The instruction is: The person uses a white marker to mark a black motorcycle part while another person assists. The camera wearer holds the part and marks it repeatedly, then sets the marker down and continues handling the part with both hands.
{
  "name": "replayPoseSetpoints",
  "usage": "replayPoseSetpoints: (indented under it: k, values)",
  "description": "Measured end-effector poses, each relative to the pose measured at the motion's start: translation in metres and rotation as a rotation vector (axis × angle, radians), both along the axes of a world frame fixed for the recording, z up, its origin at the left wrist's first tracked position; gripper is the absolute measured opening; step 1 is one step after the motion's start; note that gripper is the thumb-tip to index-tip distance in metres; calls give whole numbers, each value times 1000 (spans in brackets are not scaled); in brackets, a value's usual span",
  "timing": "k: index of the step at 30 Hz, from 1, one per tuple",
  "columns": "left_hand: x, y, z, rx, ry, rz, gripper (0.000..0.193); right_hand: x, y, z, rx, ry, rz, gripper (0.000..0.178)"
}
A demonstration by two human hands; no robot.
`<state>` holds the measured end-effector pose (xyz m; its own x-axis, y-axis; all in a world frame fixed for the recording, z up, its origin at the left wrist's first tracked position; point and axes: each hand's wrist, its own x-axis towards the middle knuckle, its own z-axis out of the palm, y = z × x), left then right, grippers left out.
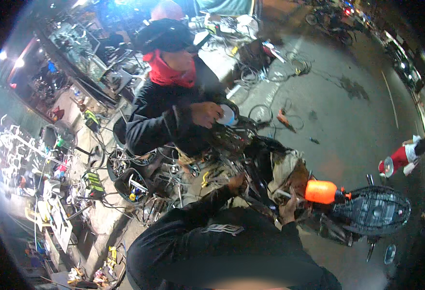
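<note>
My left hand (234, 182) reaches into the opened body of a motorcycle (265, 157), among wires and dark parts; its fingers are hidden. My right hand (288, 205) is closed at the base of an orange plastic bottle (321, 192) with a small red nozzle pointing right. Just right of the bottle lies the raised black seat (373, 210), underside up. Across the motorcycle a person in a black jacket, red scarf and black cap leans in, one hand (205, 114) holding a round white and blue object (227, 116).
Tools, cables and crates (125, 179) crowd the pavement on the left, with shop shelves (24, 159) behind. On the grey road lie loose wires (280, 72) and a small orange tool (285, 118). A figure in red and white (403, 157) crouches far right.
</note>
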<state>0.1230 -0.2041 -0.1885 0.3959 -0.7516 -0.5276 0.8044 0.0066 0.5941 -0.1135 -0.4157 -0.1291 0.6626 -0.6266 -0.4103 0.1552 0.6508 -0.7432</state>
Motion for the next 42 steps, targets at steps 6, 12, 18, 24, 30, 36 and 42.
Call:
replayPoseSetpoints:
  k: [6, 12, 18, 24, 30, 36, 42]
  values:
    - [6, 5, -8, -328, -409, -148, 25, 55, 21, 43, -1248, 522, 433, 32]
    - [4, -6, -26, 419, -1030, -454, 60, 129, 14, 63, -1092, 506, 731, 37]
    - [-5, 0, -29, 702, -1969, -866, 41, 172, 19, 82, -1335, 298, 925, 41]
    - [-19, -1, 40, 674, -1552, -541, 34, 184, 20, 61, -1365, 217, 1153, 44]
    - [-32, -7, 54, 773, -1736, -512, 35, 183, 10, 40, -1316, 314, 1228, 48]
    - [-25, -1, 24, 766, -1746, -448, 39, 182, -6, 29, -1363, 357, 1013, 53]
    - [-35, -4, 56, 618, -1076, -382, 27, 181, -55, 58, -427, 224, 898, 32]
